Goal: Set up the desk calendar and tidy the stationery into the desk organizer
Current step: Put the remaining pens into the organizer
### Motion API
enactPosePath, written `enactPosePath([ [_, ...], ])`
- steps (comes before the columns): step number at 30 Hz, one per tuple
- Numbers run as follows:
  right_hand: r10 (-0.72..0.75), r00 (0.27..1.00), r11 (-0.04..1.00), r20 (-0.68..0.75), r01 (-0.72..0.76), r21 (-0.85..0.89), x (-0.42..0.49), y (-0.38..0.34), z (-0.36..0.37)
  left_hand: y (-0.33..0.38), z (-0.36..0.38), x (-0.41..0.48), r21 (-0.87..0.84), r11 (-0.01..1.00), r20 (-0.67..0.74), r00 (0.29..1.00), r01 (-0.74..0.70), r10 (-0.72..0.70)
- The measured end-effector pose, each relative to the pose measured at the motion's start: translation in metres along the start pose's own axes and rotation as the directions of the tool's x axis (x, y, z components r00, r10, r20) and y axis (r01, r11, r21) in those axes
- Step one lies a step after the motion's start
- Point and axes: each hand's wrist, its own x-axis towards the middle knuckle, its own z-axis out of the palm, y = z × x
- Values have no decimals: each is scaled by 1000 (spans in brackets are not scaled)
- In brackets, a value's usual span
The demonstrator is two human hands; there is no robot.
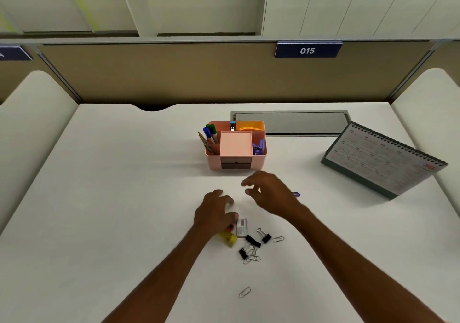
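- Pink organizer (pixel 235 159) stands just past the right hand (pixel 270 194), pens (pixel 210 132) in it.
- Calendar (pixel 383 159) stands tilted, far to that hand's right.
- Black clips (pixel 253 240) lie beside the left hand (pixel 214 214).

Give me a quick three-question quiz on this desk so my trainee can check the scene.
1. True or false: the desk calendar is standing on the right side of the desk.
2. How many black binder clips lie loose on the desk?
3. The markers stand in which part of the pink organizer: A left, B middle, C right?
Key: 1 true; 2 three; 3 A.
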Motion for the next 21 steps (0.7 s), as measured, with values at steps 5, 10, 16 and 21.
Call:
enactPosePath([
  [5,90,995,995,37,-92,39,-41,14,22,13,10,-18,-21,995,72,993,-95,96],
  [10,142,989,988,32,-144,58,-69,22,36,19,15,-30,83,985,83,986,-150,143],
  [16,164,986,984,27,-165,65,-86,25,42,20,20,-32,127,981,54,989,-147,141],
  [21,171,985,982,13,-172,74,-89,26,42,25,18,-33,83,984,-12,987,-156,158],
])
